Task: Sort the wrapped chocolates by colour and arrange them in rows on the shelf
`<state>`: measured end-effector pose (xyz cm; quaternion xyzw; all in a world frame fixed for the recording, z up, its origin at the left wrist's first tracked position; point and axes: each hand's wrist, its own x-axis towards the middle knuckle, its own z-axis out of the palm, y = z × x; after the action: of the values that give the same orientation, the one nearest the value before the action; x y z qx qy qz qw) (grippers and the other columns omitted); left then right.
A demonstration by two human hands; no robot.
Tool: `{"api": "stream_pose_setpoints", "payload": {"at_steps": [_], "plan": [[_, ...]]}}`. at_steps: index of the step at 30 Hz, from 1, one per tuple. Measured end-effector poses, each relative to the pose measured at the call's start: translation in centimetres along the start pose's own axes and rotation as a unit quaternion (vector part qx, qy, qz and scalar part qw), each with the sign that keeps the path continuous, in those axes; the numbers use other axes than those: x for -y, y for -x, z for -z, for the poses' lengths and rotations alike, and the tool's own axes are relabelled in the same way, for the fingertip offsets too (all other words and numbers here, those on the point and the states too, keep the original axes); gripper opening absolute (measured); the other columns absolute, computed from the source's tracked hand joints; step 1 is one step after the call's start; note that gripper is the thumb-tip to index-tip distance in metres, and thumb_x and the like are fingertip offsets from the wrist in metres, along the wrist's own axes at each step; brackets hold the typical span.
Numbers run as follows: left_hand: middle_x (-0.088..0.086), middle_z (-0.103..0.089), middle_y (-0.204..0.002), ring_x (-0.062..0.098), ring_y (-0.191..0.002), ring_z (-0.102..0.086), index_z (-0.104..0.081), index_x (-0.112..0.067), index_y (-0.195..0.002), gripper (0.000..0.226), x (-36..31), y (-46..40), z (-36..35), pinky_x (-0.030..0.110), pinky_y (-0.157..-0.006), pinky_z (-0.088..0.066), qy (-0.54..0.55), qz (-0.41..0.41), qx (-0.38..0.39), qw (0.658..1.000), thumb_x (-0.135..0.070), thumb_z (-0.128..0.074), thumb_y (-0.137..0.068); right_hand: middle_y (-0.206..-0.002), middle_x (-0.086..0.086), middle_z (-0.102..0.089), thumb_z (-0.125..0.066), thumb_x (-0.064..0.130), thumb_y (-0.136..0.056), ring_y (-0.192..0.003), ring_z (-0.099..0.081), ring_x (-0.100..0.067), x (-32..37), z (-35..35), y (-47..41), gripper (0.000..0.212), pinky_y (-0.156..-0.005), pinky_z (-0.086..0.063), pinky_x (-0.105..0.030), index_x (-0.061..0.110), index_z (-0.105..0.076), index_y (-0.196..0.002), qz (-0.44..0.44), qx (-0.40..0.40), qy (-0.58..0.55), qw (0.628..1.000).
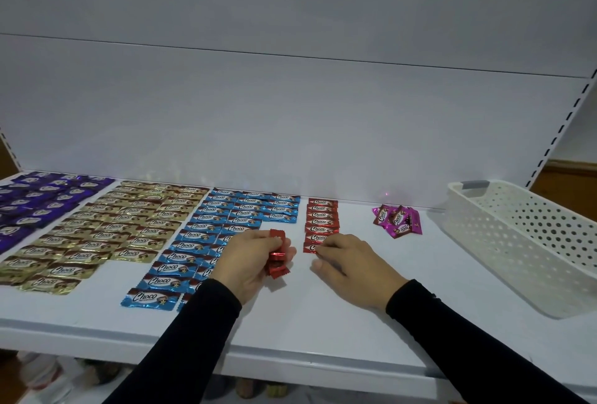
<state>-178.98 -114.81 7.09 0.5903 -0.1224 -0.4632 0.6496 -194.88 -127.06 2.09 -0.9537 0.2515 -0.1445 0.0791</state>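
Hands (252, 258) (349, 261) between blue rows (206, 242), pink pile (396, 221), basket (523, 242).

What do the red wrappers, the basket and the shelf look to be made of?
Red wrappers: likely metallised foil film; they glint, and the ends are crimped in zigzags. Basket: looks like moulded white plastic, matt, with even round holes and a handle slot. Shelf: smooth white sheet, probably painted metal, faintly mirroring the wrappers at the back; hard to be sure.
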Motion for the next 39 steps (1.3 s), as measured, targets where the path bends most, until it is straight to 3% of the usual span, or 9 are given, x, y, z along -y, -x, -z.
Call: {"api": "stream_pose_setpoints", "payload": {"at_steps": [4, 7, 13, 17, 20, 23, 28, 32, 39], "plan": [[0.020, -0.073, -0.095, 0.025, -0.074, -0.074, -0.062, -0.004, -0.106, 0.010, 0.3, 0.0, 0.1, 0.035, -0.065, -0.061, -0.032, -0.006, 0.004, 0.999, -0.001, -0.060, -0.096, -0.112, 0.010, -0.057, -0.038, 0.050, -0.099, -0.104, -0.048, -0.011, 0.0, -0.1, 0.3, 0.039, -0.092, -0.045, -0.033, 0.023, -0.066, -0.103, 0.002, -0.016, -0.036, 0.999], [0.018, -0.075, -0.089, 0.024, -0.068, -0.072, -0.064, -0.007, -0.108, 0.012, 0.5, 0.3, 0.1, 0.032, -0.055, -0.057, -0.096, -0.020, 0.046, 0.994, -0.007, -0.063, -0.096, -0.112, 0.012, -0.062, -0.049, 0.037, -0.101, -0.105, -0.054, -0.003, 1.0, 0.4, 0.6, 0.024, -0.090, -0.045, -0.021, 0.027, -0.068, -0.113, -0.049, -0.079, -0.183, 0.979], [0.010, -0.074, -0.073, 0.019, -0.058, -0.067, -0.066, -0.003, -0.099, 0.022, 0.6, 1.5, -0.5, 0.025, -0.046, -0.050, -0.234, -0.063, 0.089, 0.966, -0.022, -0.073, -0.090, -0.078, 0.007, -0.070, -0.063, 0.015, -0.095, -0.065, -0.064, -0.005, 2.7, 2.8, 0.3, 0.016, -0.061, -0.048, -0.019, 0.019, -0.068, -0.109, -0.146, -0.043, -0.466, 0.871], [0.015, -0.074, -0.079, 0.020, -0.055, -0.065, -0.065, 0.000, -0.103, 0.028, 0.6, 2.0, -0.5, 0.022, -0.041, -0.046, -0.180, -0.012, 0.094, 0.979, -0.027, -0.061, -0.099, -0.080, -0.005, -0.070, -0.062, 0.001, -0.093, -0.066, -0.067, -0.009, 2.7, 3.4, 1.1, 0.014, -0.062, -0.052, -0.020, 0.012, -0.066, -0.100, -0.179, -0.062, -0.590, 0.785], [0.017, -0.073, -0.076, 0.016, -0.046, -0.061, -0.064, 0.002, -0.102, 0.022, 0.6, 2.6, -0.6, 0.019, -0.037, -0.044, -0.128, 0.035, 0.106, 0.985, -0.020, -0.057, -0.101, -0.087, -0.013, -0.070, -0.062, -0.005, -0.090, -0.075, -0.070, -0.015, 2.7, 3.5, 1.9, 0.014, -0.073, -0.057, -0.023, 0.007, -0.067, -0.097, -0.162, -0.064, -0.624, 0.762], [0.012, -0.069, -0.067, 0.013, -0.046, -0.056, -0.064, 0.000, -0.096, 0.007, 0.7, 2.8, -0.4, 0.019, -0.038, -0.044, -0.135, 0.004, 0.097, 0.986, -0.006, -0.062, -0.095, -0.100, -0.014, -0.072, -0.075, 0.002, -0.081, -0.091, -0.068, -0.020, 2.6, 3.6, 2.7, 0.016, -0.091, -0.054, -0.032, 0.011, -0.073, -0.093, -0.135, -0.047, -0.604, 0.784], [0.006, -0.068, -0.061, 0.012, -0.048, -0.059, -0.067, -0.006, -0.093, 0.003, 0.8, 2.9, -0.3, 0.022, -0.043, -0.047, -0.197, -0.076, 0.064, 0.975, -0.008, -0.069, -0.092, -0.100, -0.015, -0.073, -0.079, 0.001, -0.078, -0.086, -0.069, -0.019, 3.0, 3.5, 3.5, 0.020, -0.087, -0.056, -0.035, 0.007, -0.069, -0.094, -0.091, -0.058, -0.499, 0.860], [0.006, -0.068, -0.062, 0.011, -0.047, -0.059, -0.067, -0.006, -0.094, 0.004, 1.0, 3.1, -0.4, 0.021, -0.043, -0.047, -0.224, -0.103, 0.060, 0.967, -0.009, -0.069, -0.092, -0.094, 0.005, -0.069, -0.081, 0.012, -0.078, -0.084, -0.065, -0.010, 2.9, 3.1, 3.7, 0.016, -0.083, -0.055, -0.029, 0.020, -0.071, -0.089, -0.025, -0.101, -0.332, 0.938], [0.014, -0.069, -0.085, 0.017, -0.057, -0.055, -0.057, -0.004, -0.099, 0.007, 0.6, 2.3, 0.1, 0.030, -0.053, -0.052, -0.129, -0.031, -0.016, 0.991, -0.007, -0.051, -0.100, -0.093, 0.018, -0.067, -0.075, 0.023, -0.081, -0.087, -0.057, 0.005, 2.2, 2.3, 3.3, 0.010, -0.074, -0.043, -0.015, 0.027, -0.071, -0.089, -0.091, -0.072, -0.234, 0.965]]}}
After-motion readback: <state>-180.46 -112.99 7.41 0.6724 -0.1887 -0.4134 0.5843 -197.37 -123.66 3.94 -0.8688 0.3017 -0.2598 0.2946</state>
